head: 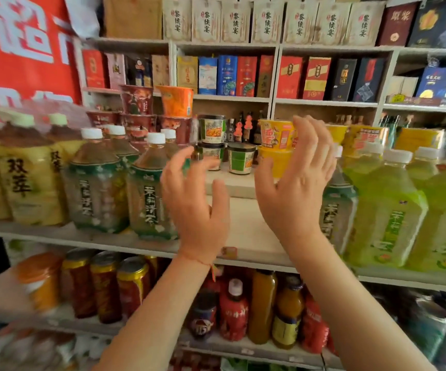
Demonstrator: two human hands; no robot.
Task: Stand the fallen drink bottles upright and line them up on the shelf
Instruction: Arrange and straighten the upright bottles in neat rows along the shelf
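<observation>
Green-labelled tea bottles [151, 188] stand upright at nine o'clock of the left hand [196, 202]. Both it and the right hand [295, 183] are spread, holding nothing. I judge a careless sweep could knock the bottle [338, 210] at three o'clock.

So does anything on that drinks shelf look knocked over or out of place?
Nothing lies fallen: the tea bottles and green bottles stand upright. The one oddity is a bare gap on the shelf, between the two open hands, left and right.
</observation>
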